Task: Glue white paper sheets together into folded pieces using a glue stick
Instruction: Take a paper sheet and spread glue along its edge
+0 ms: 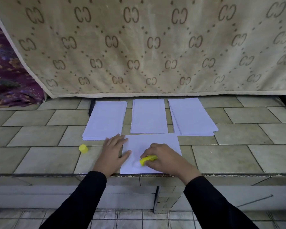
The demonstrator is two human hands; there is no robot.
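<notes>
our right hand [162,157] grips the glue stick [148,159], tip pointing frame-left on the sheet [155,141]; left hand [114,150] flat, pinning its left edge.

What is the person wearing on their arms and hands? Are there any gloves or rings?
Both arms are covered by long, plain black sleeves. The left sleeve and the right sleeve both end at the wrists. The left hand and the right hand are bare, with no gloves and no ring, watch or bracelet that I can see.
</notes>
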